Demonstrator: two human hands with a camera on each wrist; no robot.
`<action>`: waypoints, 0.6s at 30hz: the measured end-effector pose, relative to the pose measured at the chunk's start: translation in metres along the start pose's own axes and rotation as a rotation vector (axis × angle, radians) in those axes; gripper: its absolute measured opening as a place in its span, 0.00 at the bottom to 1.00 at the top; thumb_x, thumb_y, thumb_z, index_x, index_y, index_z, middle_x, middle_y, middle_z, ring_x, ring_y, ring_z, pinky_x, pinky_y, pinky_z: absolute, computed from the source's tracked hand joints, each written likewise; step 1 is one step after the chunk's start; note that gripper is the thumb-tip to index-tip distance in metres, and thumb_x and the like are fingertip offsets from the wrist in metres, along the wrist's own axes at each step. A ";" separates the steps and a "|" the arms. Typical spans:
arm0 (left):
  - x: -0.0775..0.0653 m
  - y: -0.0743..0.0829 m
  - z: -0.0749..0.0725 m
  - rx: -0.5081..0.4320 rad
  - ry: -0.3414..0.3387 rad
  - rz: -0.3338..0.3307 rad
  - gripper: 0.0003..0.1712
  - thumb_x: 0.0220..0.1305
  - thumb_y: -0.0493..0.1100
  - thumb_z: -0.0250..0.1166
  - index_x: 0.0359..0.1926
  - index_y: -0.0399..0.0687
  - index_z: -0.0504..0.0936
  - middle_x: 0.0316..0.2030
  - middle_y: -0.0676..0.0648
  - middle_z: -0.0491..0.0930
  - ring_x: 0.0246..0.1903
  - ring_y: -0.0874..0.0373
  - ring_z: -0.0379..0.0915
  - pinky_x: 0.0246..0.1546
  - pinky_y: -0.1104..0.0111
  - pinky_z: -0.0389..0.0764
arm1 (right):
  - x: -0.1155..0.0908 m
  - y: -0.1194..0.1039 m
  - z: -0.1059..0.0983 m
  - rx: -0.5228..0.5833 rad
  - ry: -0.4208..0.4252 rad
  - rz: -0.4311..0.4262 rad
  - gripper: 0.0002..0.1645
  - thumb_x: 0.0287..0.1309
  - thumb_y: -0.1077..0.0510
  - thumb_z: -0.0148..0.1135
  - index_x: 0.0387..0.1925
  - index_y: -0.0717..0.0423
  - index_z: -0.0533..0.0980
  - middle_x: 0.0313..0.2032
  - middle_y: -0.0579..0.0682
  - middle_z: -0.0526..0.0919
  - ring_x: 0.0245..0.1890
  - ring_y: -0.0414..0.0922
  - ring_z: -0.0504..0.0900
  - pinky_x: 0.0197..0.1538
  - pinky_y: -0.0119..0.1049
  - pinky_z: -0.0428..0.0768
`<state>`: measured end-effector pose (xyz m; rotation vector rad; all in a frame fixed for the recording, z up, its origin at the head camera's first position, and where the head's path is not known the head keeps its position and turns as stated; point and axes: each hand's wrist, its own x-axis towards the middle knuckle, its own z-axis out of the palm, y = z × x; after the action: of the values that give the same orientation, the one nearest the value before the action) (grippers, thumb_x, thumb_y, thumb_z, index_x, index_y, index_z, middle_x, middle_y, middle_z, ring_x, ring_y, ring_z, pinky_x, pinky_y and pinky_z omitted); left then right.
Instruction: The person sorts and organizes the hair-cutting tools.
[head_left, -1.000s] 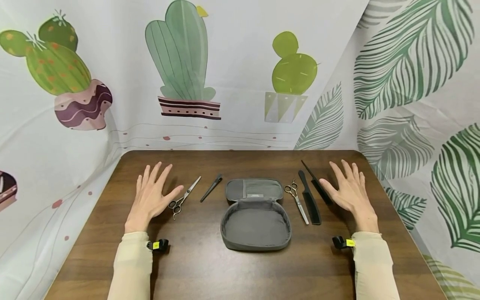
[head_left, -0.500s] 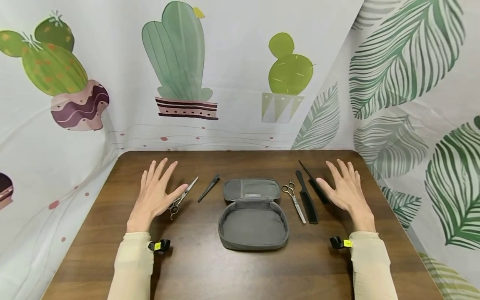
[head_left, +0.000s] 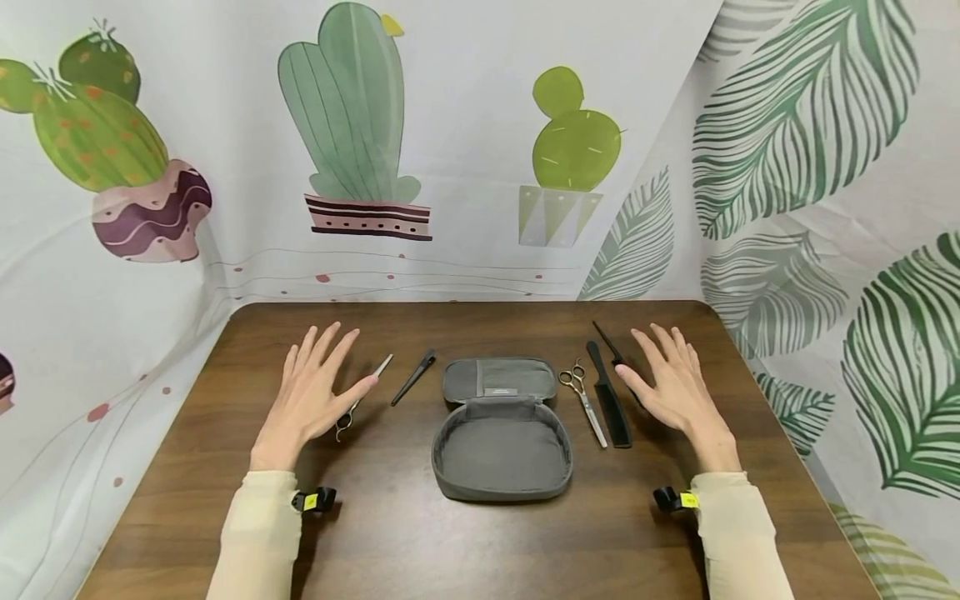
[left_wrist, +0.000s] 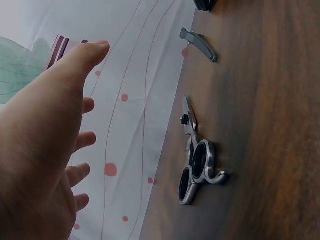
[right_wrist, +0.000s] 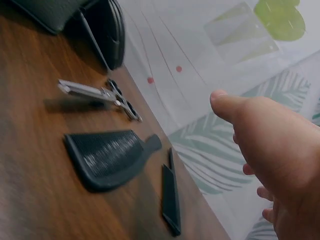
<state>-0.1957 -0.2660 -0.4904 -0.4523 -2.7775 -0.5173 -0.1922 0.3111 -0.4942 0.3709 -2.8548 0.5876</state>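
Observation:
An open grey zip case (head_left: 502,442) lies in the middle of the brown table (head_left: 480,542). My left hand (head_left: 315,392) hovers open, fingers spread, over the handles of silver scissors (head_left: 360,402) (left_wrist: 196,160); a black hair clip (head_left: 412,377) (left_wrist: 199,44) lies just right of them. My right hand (head_left: 670,387) (right_wrist: 270,150) hovers open above a thin black tail comb (head_left: 611,346) (right_wrist: 171,197). Left of it lie a wide black comb (head_left: 609,393) (right_wrist: 107,156) and a second pair of scissors (head_left: 583,398) (right_wrist: 100,95). Neither hand holds anything.
Printed curtains with cactus and leaf patterns (head_left: 360,125) close in the table at the back and on both sides. Bare wood runs along the front edge of the table. Small black clips with yellow tags sit at both wrists (head_left: 313,500).
Both hands have drifted inward toward the case. The left thumb now covers the scissor handles and the right hand covers more of the tail comb. The head view has shifted slightly.

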 end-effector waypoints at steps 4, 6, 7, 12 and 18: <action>-0.002 0.001 -0.001 0.009 -0.006 0.009 0.50 0.66 0.72 0.61 0.81 0.56 0.60 0.79 0.42 0.52 0.77 0.42 0.33 0.72 0.36 0.40 | -0.002 -0.010 0.005 0.024 0.002 -0.050 0.45 0.71 0.35 0.56 0.79 0.53 0.62 0.77 0.64 0.54 0.77 0.61 0.38 0.72 0.71 0.42; -0.003 0.001 -0.001 0.023 -0.012 0.016 0.50 0.66 0.72 0.60 0.82 0.56 0.60 0.79 0.41 0.53 0.77 0.42 0.33 0.72 0.35 0.41 | -0.003 -0.014 0.008 0.032 0.000 -0.074 0.44 0.71 0.36 0.57 0.79 0.54 0.62 0.77 0.64 0.54 0.77 0.60 0.38 0.72 0.71 0.43; -0.005 0.002 -0.001 0.028 -0.013 0.019 0.50 0.66 0.72 0.60 0.81 0.57 0.60 0.78 0.40 0.54 0.77 0.42 0.34 0.72 0.35 0.41 | -0.004 -0.017 0.009 0.034 0.001 -0.088 0.44 0.71 0.36 0.57 0.78 0.54 0.63 0.77 0.63 0.54 0.78 0.60 0.38 0.72 0.71 0.43; -0.009 0.005 -0.003 0.052 -0.029 0.026 0.50 0.66 0.73 0.60 0.81 0.56 0.62 0.77 0.40 0.56 0.77 0.42 0.36 0.72 0.35 0.43 | -0.008 -0.031 0.016 0.040 0.002 -0.145 0.43 0.70 0.37 0.59 0.78 0.52 0.65 0.78 0.59 0.54 0.78 0.57 0.39 0.72 0.70 0.45; -0.016 0.008 -0.003 0.045 -0.077 0.024 0.50 0.66 0.74 0.58 0.78 0.50 0.67 0.76 0.39 0.60 0.77 0.43 0.39 0.71 0.35 0.45 | -0.012 -0.046 0.020 0.060 -0.012 -0.195 0.43 0.70 0.37 0.60 0.78 0.51 0.65 0.78 0.57 0.55 0.78 0.55 0.39 0.74 0.66 0.45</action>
<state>-0.1779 -0.2644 -0.4902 -0.5044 -2.8471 -0.4404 -0.1703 0.2642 -0.4988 0.6562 -2.7732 0.6344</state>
